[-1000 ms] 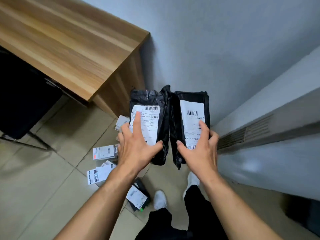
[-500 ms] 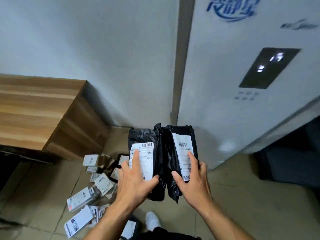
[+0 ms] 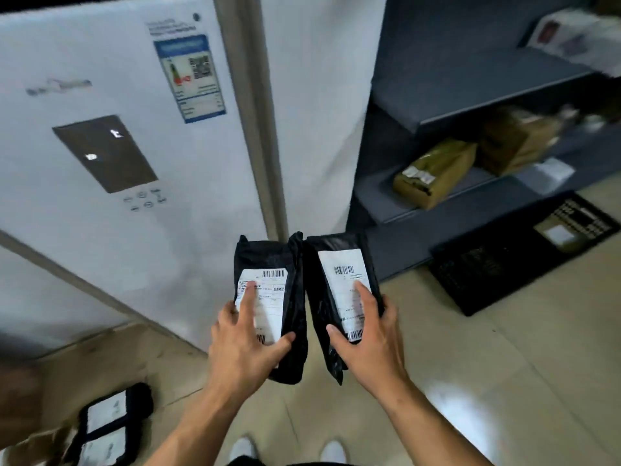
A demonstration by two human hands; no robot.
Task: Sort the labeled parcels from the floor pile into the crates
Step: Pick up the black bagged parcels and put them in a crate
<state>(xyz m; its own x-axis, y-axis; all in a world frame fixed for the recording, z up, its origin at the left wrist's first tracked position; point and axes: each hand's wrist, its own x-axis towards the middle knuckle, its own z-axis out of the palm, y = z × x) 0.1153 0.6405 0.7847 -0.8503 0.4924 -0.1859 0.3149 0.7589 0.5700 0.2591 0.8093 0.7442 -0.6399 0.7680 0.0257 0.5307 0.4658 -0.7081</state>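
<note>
Unit (image 3: 100, 213): tall, white, fills the left half of the view. It has a dark panel and a blue sticker on its front and a grey vertical strip along its corner.

Shelf (image 3: 470, 79): dark grey-blue, to the right of the unit. Two brown boxes (image 3: 433, 173) sit on its lower level; items higher up are blurred.

Floor (image 3: 504, 364): pale tile, glossy on the right.

Crate (image 3: 497, 267): black, slotted, on the floor in front of the shelf. Something pale lies at its far end, too blurred to identify.

Floor parcels (image 3: 107, 422): black bags with white labels, bottom left, near the base of the unit.

Left parcel (image 3: 265, 253) and right parcel (image 3: 339, 245): black bags held upright side by side in mid-air in front of the unit, labels facing the person, upper edges touching.

Left hand (image 3: 245, 351): grips the left parcel, thumb on its inner edge, forefinger straight on the label.

Right hand (image 3: 369, 344): grips the right parcel the same way, remaining fingers wrapped round the outer edge.

Shoes (image 3: 243, 447): white, at the bottom edge.
</note>
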